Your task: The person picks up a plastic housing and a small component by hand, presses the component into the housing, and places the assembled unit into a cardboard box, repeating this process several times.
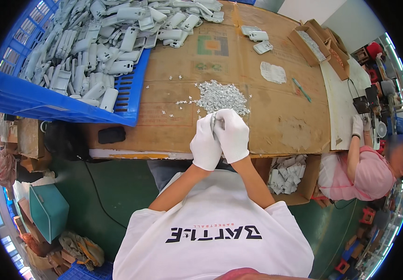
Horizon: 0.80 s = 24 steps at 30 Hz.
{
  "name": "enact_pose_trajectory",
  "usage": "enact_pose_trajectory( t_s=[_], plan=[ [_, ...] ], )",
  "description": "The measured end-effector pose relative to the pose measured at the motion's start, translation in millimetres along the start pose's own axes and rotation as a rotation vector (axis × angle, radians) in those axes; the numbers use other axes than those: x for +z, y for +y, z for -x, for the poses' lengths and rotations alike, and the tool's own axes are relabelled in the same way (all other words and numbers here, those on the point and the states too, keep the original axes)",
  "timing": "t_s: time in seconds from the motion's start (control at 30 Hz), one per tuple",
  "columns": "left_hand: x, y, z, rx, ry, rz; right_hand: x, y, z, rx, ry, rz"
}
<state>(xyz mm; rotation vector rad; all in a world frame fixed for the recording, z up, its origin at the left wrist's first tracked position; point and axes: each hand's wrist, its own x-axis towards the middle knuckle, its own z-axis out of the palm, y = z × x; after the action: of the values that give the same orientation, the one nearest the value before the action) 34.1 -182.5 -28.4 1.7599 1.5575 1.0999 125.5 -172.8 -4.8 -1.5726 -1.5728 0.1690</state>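
Both of my hands wear white gloves and meet at the near side of the cardboard-covered table [276,133]. The fingers of my left hand [205,145] are closed at the tips, against those of my right hand [232,136]. A sliver of something small and grey shows between the fingertips; its kind is too small to tell. Just beyond the hands lies a heap of small silvery-white pieces [222,95], with several strays to its left. At the far left, a blue plastic crate [66,105] is piled with white plastic housings [129,39], some spilling onto the cardboard.
A teal pen-like tool [301,89] and a crumpled white sheet [273,73] lie to the right. Beyond are cardboard boxes of small parts [310,44]. A black pouch [112,135] sits at left; a carton of white parts [287,175] stands below the edge. A co-worker in pink [365,172] works at right.
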Motion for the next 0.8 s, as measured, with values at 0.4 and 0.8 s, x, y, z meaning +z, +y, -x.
enact_pose_trajectory(
  t_s=[0.4,0.8],
  plan=[
    [-11.3,-8.2,-12.2,0.292,-0.022,0.140,-43.5,17.9,-32.7,0.356,-0.422,-0.351],
    [-17.6,7.1,-3.8,-0.078,0.060,0.283,-9.7,1.9,-4.0,0.386,-0.353,-0.337]
  ],
)
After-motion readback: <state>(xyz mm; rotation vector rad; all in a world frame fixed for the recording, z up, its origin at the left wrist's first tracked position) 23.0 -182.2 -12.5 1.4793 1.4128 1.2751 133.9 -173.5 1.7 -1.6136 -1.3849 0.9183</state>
